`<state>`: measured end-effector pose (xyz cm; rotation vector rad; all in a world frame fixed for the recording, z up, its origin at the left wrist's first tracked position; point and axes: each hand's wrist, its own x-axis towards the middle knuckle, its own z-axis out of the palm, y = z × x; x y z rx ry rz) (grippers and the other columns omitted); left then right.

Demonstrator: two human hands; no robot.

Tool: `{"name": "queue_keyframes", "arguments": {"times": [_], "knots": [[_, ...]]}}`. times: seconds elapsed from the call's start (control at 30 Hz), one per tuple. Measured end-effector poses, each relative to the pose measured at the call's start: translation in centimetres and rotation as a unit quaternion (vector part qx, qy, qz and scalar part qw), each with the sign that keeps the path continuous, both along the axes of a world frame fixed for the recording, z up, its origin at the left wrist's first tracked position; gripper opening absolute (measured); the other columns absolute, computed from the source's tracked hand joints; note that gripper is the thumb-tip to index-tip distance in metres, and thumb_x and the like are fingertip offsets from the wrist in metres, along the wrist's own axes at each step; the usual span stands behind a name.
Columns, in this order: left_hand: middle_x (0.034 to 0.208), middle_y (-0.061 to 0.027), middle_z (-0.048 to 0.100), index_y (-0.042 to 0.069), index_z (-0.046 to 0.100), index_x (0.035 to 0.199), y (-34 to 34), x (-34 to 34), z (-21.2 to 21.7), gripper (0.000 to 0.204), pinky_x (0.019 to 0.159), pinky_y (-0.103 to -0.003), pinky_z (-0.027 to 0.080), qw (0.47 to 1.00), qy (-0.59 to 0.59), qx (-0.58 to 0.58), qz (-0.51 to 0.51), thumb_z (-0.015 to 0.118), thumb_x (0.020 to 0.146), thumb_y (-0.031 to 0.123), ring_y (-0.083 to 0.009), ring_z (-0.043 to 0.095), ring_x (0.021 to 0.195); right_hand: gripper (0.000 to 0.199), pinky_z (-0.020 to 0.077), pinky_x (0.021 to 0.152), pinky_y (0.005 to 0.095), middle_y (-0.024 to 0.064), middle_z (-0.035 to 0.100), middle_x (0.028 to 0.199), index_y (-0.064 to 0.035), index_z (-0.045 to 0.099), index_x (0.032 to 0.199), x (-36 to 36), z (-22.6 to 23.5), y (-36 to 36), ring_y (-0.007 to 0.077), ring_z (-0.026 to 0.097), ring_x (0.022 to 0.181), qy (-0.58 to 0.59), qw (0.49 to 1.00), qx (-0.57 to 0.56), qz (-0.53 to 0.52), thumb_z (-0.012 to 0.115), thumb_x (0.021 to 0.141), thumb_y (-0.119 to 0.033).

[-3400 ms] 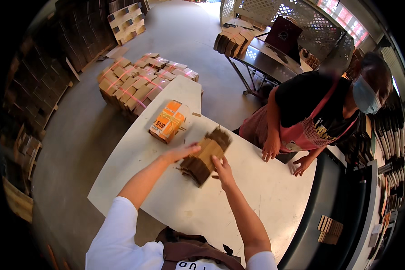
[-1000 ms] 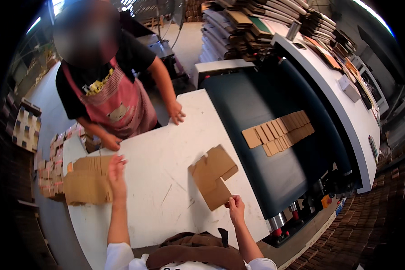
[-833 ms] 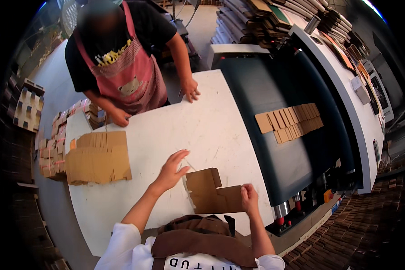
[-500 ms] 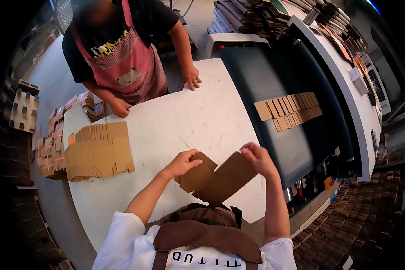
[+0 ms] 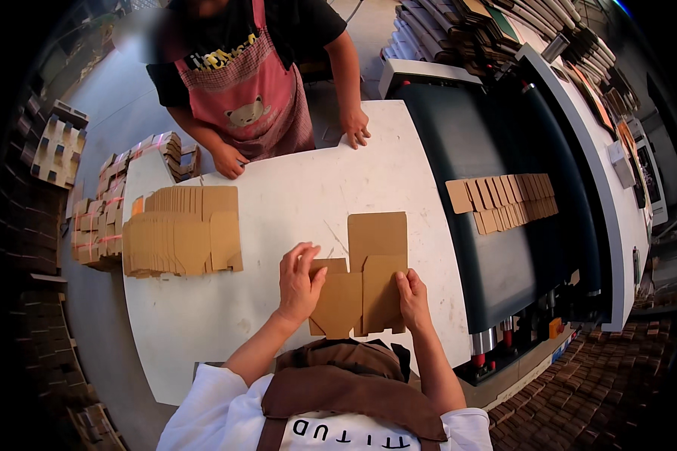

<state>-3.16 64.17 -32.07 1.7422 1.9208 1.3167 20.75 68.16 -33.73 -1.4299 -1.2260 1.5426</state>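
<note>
White sleeves, seemingly brown apron

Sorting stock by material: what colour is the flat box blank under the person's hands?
Plain brown, unprinted cardboard blank; the head view shows it on the white table.

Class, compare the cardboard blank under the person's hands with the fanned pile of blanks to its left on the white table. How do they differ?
The cardboard blank is a single sheet; the fanned pile is many sheets overlapping in a row. The blank lies near the table's near edge under the left hand and right hand; no hand touches the pile. Both are flat, brown cut cardboard lying on the same table.
</note>
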Motion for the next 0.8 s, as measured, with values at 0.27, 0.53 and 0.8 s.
{"name": "queue_keyframes", "arguments": {"times": [0.27, 0.53, 0.8], "knots": [[0.084, -0.0042, 0.056, 0.009, 0.057, 0.092, -1.2, 0.3, -0.2, 0.024, 0.084, -0.037, 0.037, 0.959, 0.105, -0.192, -0.182, 0.069, 0.081, 0.027, -0.0237, 0.052, 0.088, 0.026, 0.0410, 0.066, 0.0240, -0.0007, 0.051, 0.073, -0.0009, 0.053, 0.087, -1.0, 0.8, -1.1, 0.0075, 0.042, 0.070, -0.101, 0.994, 0.013, 0.043, 0.051, 0.098, -0.024], [0.087, -0.0099, 0.062, 0.006, 0.056, 0.093, -1.6, 1.3, -1.2, 0.019, 0.087, -0.037, 0.037, 0.958, -0.052, -0.196, -0.201, 0.063, 0.086, 0.022, -0.0298, 0.057, 0.086, 0.036, 0.0435, 0.081, 0.0263, 0.0039, 0.060, 0.094, -0.0002, 0.056, 0.107, -0.5, 0.1, -1.0, 0.0107, 0.052, 0.088, -0.087, 0.993, -0.020, 0.072, 0.045, 0.101, -0.034], [0.083, -0.0039, 0.061, 0.003, 0.057, 0.103, -0.3, 0.8, -0.3, 0.019, 0.075, -0.028, 0.044, 0.897, -0.257, -0.248, -0.261, 0.059, 0.091, 0.017, -0.0126, 0.054, 0.081, 0.052, 0.0403, 0.096, 0.0311, 0.0158, 0.061, 0.117, 0.0023, 0.050, 0.126, -1.9, -0.3, -0.1, 0.0225, 0.055, 0.109, -0.065, 0.988, -0.045, 0.133, 0.037, 0.102, -0.041]]}}
